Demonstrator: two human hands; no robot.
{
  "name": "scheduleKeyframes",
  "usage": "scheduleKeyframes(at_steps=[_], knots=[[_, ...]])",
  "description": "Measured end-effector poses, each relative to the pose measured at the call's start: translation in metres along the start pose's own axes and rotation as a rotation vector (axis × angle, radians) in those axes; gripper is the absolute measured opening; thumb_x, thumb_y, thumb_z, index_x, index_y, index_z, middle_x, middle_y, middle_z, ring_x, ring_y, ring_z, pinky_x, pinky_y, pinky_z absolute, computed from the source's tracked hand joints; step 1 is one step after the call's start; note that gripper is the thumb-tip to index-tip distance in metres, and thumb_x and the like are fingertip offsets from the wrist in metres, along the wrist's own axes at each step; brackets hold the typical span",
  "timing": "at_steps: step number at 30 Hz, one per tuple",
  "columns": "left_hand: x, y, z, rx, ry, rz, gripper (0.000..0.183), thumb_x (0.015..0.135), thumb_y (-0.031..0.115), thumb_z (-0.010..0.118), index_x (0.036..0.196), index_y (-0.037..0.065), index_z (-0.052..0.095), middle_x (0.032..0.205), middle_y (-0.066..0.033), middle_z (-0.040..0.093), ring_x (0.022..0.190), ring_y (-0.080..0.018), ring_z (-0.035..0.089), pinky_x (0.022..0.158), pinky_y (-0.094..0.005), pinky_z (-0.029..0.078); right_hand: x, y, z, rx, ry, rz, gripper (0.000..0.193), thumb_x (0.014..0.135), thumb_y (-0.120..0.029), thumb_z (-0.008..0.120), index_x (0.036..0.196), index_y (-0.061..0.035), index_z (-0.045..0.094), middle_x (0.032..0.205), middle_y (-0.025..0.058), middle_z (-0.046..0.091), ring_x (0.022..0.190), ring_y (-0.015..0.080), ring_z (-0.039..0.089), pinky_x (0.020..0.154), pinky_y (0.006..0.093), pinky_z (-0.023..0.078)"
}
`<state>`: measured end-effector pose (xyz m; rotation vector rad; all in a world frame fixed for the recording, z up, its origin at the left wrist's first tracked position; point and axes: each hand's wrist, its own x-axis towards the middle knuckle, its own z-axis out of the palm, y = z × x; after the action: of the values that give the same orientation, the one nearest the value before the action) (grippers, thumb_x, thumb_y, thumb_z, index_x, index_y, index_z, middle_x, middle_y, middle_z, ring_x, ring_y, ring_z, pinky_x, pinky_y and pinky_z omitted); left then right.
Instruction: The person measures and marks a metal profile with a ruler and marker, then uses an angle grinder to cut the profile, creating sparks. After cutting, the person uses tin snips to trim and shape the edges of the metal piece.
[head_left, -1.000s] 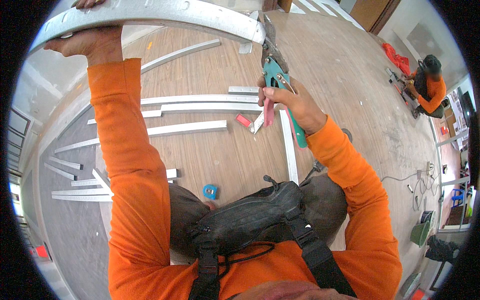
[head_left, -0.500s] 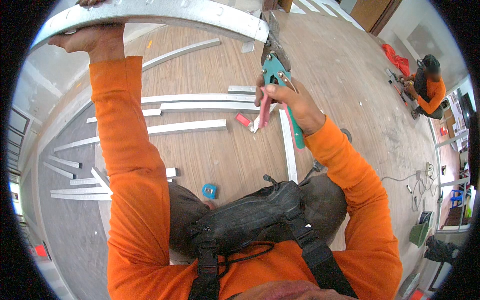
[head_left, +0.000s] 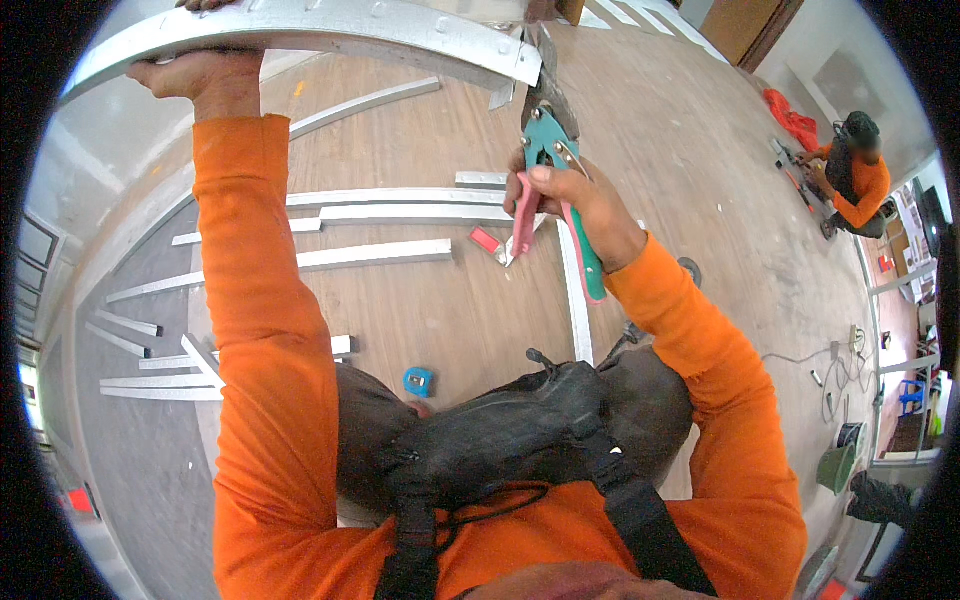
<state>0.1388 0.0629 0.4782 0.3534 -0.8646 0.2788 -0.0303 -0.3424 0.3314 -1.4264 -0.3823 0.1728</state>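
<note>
A long galvanized steel channel (head_left: 400, 32) is held up across the top left, curved by the lens. My left hand (head_left: 215, 78) grips it, palm and thumb below and some fingertips showing over its upper edge. My right hand (head_left: 590, 205) is closed around tin snips (head_left: 547, 138) with teal and pink handles. The handles stand somewhat apart. The dark blades point up at the channel's right end and meet its edge there; whether metal lies between them I cannot tell. A small bent flap of metal (head_left: 501, 97) hangs below that end.
Several metal channels (head_left: 375, 255) lie on the wood-look floor. Near my knees sits a blue tape measure (head_left: 418, 381); a red-handled tool (head_left: 487, 241) lies beyond it. A co-worker (head_left: 860, 180) crouches at the right, near cables (head_left: 845, 385) and a green bucket (head_left: 836, 468).
My left hand has shifted slightly right, and the channel's end has moved a touch the same way. The snips' handles have moved slightly left. The co-worker stays in place.
</note>
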Motion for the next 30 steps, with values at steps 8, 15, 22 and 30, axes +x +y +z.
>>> scheduleKeyframes(at_steps=[8,15,22,30], knots=[[-0.002,0.001,0.004,-0.135,-0.051,-0.053,0.083,0.081,0.089,0.031,0.082,0.006,0.044,0.074,-0.006,0.047,0.07,-0.0207,0.046,0.068,-0.0362,0.043,-0.006,-0.006,-0.007,-0.234,0.07,0.049,0.037,0.093,-0.035,0.068,0.108,-0.0014,0.062,0.078,0.007,0.064,0.067,0.0162,0.063,0.059,0.0303,0.052],[0.002,0.019,-0.009,0.084,0.044,0.036,0.074,0.088,0.074,0.037,0.093,0.002,0.046,0.081,-0.0121,0.049,0.073,-0.027,0.048,0.076,-0.0448,0.046,-0.002,0.005,-0.013,-0.006,0.136,0.077,0.033,0.092,-0.027,0.07,0.111,-0.0015,0.063,0.085,0.0086,0.064,0.079,0.016,0.063,0.073,0.0311,0.052],[0.006,0.013,-0.012,0.772,0.403,0.307,0.054,0.104,0.045,0.038,0.129,-0.002,0.047,0.123,-0.0245,0.058,0.118,-0.0431,0.058,0.109,-0.0612,0.041,0.005,0.006,-0.034,-0.698,0.291,-0.297,0.05,0.087,-0.022,0.074,0.125,0.0038,0.056,0.104,0.0178,0.065,0.093,0.0252,0.064,0.085,0.0379,0.052],[-0.016,-0.018,0.021,0.839,0.521,0.359,0.053,0.103,0.033,0.046,0.144,-0.002,0.045,0.133,-0.0197,0.059,0.118,-0.0356,0.064,0.098,-0.0467,0.054,0.006,0.005,-0.024,-0.686,0.271,-0.287,0.049,0.085,-0.022,0.074,0.122,0.0037,0.056,0.098,0.0166,0.064,0.089,0.0255,0.064,0.082,0.0376,0.052]])
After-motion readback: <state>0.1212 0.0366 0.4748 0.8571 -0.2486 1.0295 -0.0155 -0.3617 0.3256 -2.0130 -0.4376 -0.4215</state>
